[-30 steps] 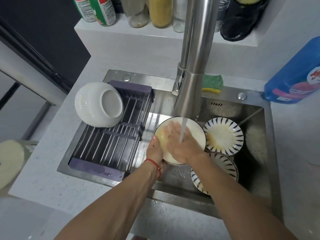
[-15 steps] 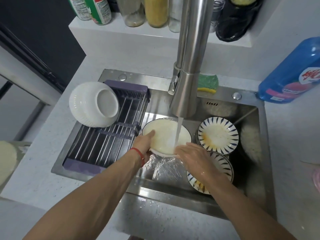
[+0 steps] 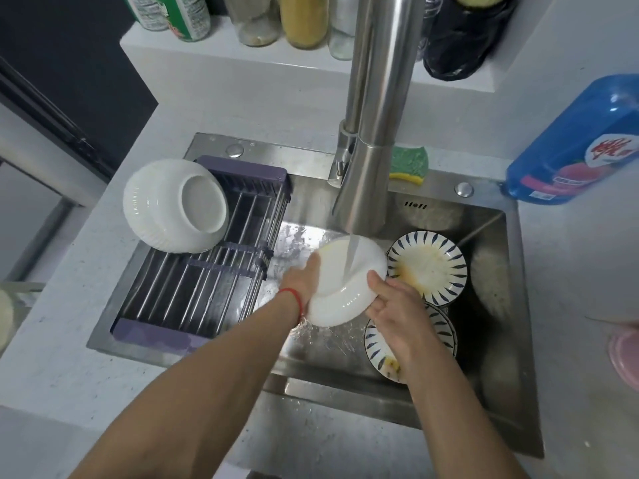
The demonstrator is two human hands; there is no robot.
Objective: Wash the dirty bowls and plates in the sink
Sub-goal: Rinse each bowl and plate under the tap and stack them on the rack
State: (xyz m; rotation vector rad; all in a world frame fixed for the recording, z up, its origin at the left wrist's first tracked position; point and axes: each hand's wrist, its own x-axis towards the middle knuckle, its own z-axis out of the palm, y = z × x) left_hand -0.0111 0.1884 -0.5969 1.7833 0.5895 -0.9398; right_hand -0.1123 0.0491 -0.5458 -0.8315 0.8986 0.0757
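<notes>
Two hands rinsing one white bowl under the tap, with one washed bowl racked and two dirty plates waiting in the sink.

From left: one white bowl (image 3: 174,205) lies upside down on the far left end of the single purple drying rack (image 3: 204,271), which spans the left half of the steel sink (image 3: 491,340). At centre, the left hand (image 3: 301,281) grips the left rim of a second white bowl (image 3: 340,292), tilted bottom-up, and the right hand (image 3: 394,305) curls round its right rim; the faucet (image 3: 373,133) pours one stream onto it. At right, two blue-striped plates (image 3: 427,262) sit in the basin, the far one smeared yellow, the near one partly under the right forearm. Far right on the surface stands one blue detergent bottle (image 3: 574,143).
</notes>
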